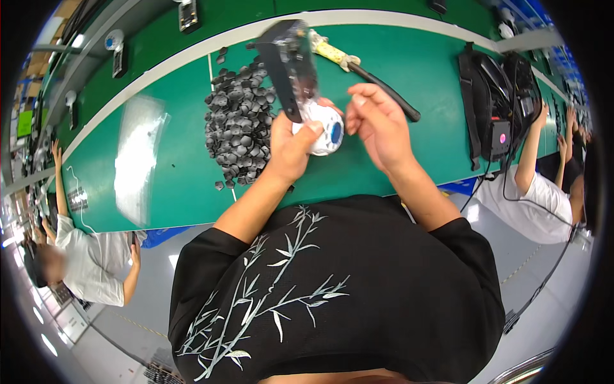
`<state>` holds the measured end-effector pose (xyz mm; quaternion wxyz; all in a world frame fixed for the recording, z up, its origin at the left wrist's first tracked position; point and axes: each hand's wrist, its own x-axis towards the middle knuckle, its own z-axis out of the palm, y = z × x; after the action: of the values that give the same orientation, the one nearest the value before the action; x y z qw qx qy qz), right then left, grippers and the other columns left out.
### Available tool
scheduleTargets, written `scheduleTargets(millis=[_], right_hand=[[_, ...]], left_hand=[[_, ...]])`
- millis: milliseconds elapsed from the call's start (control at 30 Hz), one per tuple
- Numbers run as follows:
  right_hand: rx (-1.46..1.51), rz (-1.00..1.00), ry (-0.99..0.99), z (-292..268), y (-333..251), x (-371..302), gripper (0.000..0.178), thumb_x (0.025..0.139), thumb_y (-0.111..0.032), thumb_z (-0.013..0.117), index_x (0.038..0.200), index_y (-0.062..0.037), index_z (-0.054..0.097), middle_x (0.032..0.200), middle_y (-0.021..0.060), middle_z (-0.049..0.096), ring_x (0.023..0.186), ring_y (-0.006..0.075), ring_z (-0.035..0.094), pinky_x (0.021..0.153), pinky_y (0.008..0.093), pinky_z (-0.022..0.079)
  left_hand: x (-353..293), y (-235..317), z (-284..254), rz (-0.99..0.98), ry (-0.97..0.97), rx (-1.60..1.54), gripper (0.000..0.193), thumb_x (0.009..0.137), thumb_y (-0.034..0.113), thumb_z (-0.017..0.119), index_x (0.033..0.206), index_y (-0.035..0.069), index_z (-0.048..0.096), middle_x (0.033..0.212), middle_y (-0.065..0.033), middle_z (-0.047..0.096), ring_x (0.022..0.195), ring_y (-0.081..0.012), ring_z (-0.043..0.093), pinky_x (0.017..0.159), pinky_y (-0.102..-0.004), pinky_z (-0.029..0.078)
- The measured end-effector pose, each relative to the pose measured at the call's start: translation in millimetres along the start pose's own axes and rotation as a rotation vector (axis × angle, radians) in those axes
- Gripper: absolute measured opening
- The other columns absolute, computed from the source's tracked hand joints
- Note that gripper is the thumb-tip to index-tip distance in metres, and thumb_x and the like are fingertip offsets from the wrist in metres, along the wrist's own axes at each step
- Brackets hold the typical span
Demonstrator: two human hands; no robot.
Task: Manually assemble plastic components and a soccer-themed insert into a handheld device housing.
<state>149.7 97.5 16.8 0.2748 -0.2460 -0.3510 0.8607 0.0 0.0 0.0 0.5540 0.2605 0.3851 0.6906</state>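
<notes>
My left hand (291, 144) is wrapped round a device with a white ball-shaped head (327, 130), a blue disc on its side, and an upright black housing (281, 64). The housing's upper part is blurred. Just right of the white head, apart from it, my right hand (381, 125) is raised with curled fingers, thumb and forefinger close together. Whatever they may pinch is too small to make out. Left of the device lies a heap of small black angular pieces (236, 121) on the green table (185, 192).
A black-handled tool with a yellow wrapped end (329, 52) lies behind my right hand. Clear plastic sheeting (137, 160) covers the table at left. A black bag (489, 102) sits at right. Similar devices (117, 51) stand at the far side. People work on both sides.
</notes>
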Motion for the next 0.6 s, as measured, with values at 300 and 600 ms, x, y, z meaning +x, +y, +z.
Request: scheduleTargets(millis=[300,600], right_hand=[[-1.276,-0.602,-0.173,-16,28,49,0.023,0.089,-0.013,0.062,0.111,-0.0120,0.067,0.080,0.0045,0.057,0.072,0.0144,0.053,0.064,0.0262,0.045],[-1.620,-0.705,-0.296,5,40,76,0.018,0.085,-0.011,0.066,0.103,-0.0103,0.071,0.087,0.0047,0.055,0.079,0.0194,0.054,0.068,0.0289,0.047]], left_hand=[[-3,-3,16,0.023,-0.635,0.326,0.047,0.070,0.022,0.075,0.110,0.000,0.063,0.101,-0.0129,0.069,0.083,-0.0216,0.062,0.077,-0.0318,0.049],[-4,0,15,-0.053,-0.506,0.221,0.048,0.069,0.023,0.076,0.109,0.000,0.063,0.101,-0.0132,0.068,0.085,-0.0218,0.062,0.080,-0.0326,0.049]])
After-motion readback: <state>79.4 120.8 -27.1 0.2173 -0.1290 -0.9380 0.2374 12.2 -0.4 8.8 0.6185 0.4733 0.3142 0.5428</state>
